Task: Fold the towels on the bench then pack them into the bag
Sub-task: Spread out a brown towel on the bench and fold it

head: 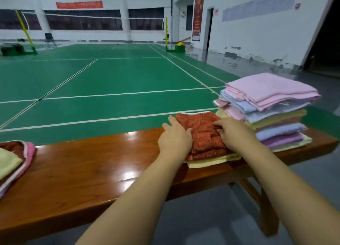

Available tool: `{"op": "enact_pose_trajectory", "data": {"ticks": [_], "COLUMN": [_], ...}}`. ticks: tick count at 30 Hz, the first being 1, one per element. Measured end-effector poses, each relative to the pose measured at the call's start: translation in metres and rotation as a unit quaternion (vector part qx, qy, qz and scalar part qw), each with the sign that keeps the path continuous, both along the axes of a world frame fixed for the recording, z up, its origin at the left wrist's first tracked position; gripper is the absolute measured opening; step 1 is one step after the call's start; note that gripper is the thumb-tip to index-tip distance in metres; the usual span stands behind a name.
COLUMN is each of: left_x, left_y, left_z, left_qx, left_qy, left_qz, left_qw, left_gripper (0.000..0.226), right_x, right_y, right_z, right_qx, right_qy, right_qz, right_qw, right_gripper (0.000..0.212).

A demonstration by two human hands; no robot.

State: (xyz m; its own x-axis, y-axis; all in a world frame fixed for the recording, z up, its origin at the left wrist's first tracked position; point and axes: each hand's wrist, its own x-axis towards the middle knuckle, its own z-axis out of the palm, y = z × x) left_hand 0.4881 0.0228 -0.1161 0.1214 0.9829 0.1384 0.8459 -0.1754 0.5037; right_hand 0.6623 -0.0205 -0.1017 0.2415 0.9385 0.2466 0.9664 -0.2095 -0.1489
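Note:
A folded red-orange towel (202,134) lies on a pale yellow towel (211,161) on the glossy wooden bench (92,171). My left hand (174,139) lies flat against the red towel's left side, fingers straight. My right hand (233,134) sits on the towel's right side, its fingers curled into the cloth. Just right of them stands a tall stack of folded towels (272,112) in pink, blue, yellow and purple. At the bench's far left end an open pink-rimmed bag (24,158) holds a yellow towel (9,163).
Beyond the bench spreads a green badminton court (110,82) with white lines and a net at the back. A white wall with a doorway (209,27) rises at the right. Grey floor lies below the bench's near edge.

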Motion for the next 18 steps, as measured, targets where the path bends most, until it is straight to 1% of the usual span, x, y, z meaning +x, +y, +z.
{"op": "enact_pose_trajectory", "data": {"ticks": [1,3,4,5,6,7,8,9,10,12,14,17,18], "left_x": [-0.002,-0.004,-0.003,-0.001,0.003,0.006,0.009,0.010,0.010,0.009,0.008,0.000,-0.006], "left_y": [0.001,0.007,0.012,0.017,0.019,0.021,0.024,0.025,0.027,0.034,0.038,0.035,0.035], "left_z": [-0.002,-0.002,-0.003,-0.006,-0.009,-0.016,-0.025,-0.031,-0.034,-0.034,-0.033,-0.031,-0.029], "left_qx": [0.027,0.061,0.056,0.042,0.026,0.012,0.005,0.001,-0.002,-0.035,-0.071,-0.059,-0.057], "left_qy": [0.009,-0.050,-0.076,-0.072,-0.036,0.000,0.027,0.042,0.052,0.033,0.019,0.028,0.021], "left_qz": [0.005,-0.020,-0.043,-0.080,-0.122,-0.156,-0.179,-0.186,-0.178,-0.146,-0.137,-0.162,-0.157], "left_qw": [1.000,0.997,0.995,0.993,0.992,0.988,0.983,0.982,0.983,0.988,0.988,0.985,0.986], "left_gripper": [0.074,0.066,0.060,0.056,0.055,0.054,0.054,0.056,0.059,0.061,0.058,0.061,0.062], "right_x": [-0.002,-0.013,-0.020,-0.027,-0.033,-0.037,-0.038,-0.035,-0.030,-0.024,-0.026,-0.030,-0.030], "right_y": [0.000,0.001,0.003,0.006,0.009,0.013,0.016,0.018,0.020,0.023,0.024,0.024,0.024], "right_z": [0.003,0.014,0.016,0.016,0.013,0.007,-0.001,-0.010,-0.017,-0.022,-0.023,-0.020,-0.017], "right_qx": [0.005,0.066,0.098,0.109,0.083,0.026,-0.033,-0.074,-0.094,-0.099,-0.109,-0.124,-0.132], "right_qy": [-0.038,-0.089,-0.081,-0.053,-0.012,0.021,0.039,0.052,0.066,0.080,0.064,0.053,0.048], "right_qz": [-0.008,-0.017,-0.002,0.028,0.066,0.098,0.108,0.098,0.081,0.062,0.059,0.059,0.057], "right_qw": [0.999,0.994,0.992,0.992,0.994,0.995,0.993,0.991,0.990,0.990,0.990,0.989,0.988], "right_gripper": [0.034,0.025,0.024,0.029,0.037,0.044,0.050,0.055,0.058,0.063,0.066,0.065,0.065]}}
